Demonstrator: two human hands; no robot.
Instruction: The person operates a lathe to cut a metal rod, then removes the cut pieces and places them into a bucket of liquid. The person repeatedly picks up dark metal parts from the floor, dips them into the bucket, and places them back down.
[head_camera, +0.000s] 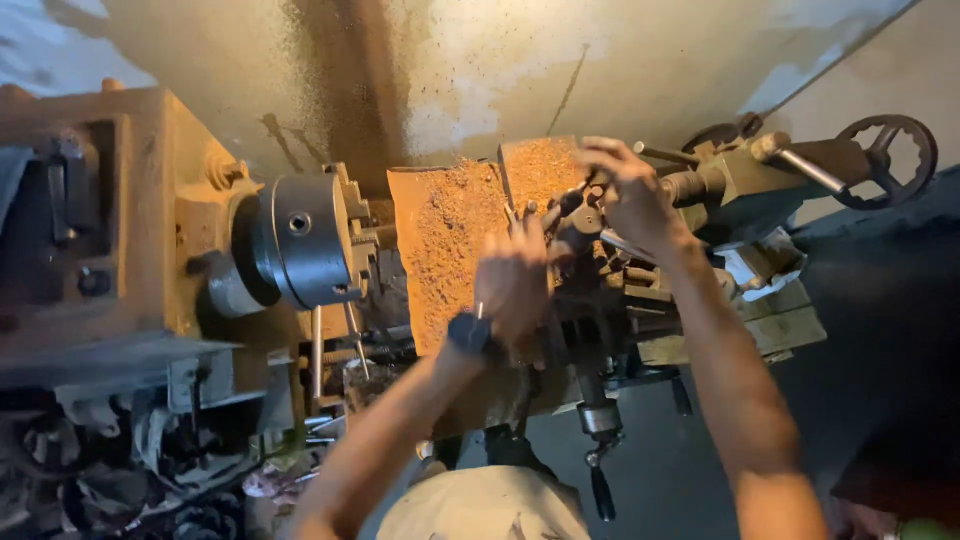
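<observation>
Two hands met over the tool post (585, 215) of an old metal lathe, and every other part is best placed from that post. Far to its left stood the headstock (110, 210), and nearer, still left of the post, the round steel chuck (300, 240) faced toward it; nothing showing clearly in its grip. Between chuck and post lay a slanted tray-like guard (445, 250) heaped with orange-brown chips (545, 165).

The left hand (515, 280), with a dark watch (470, 333) on its wrist, came next, just left of and below the post. Its fingers were curled together around something thin, possibly a small key or tool, but the blur did not let the object be told.

The right hand (625, 195) sat directly on top of the post, fingers closed down on a fitting there; what exactly it clamped could not be made out. Of the two, the right hand was the nearer to the post, touching it, while the left hovered just beside it.

The lathe's long axis ran left to right, from chuck through post to the tailstock (740, 175) and its handwheel (890, 160), well right of the post. Below the post a crank handle (600, 470) hung down from the carriage (640, 320).
</observation>
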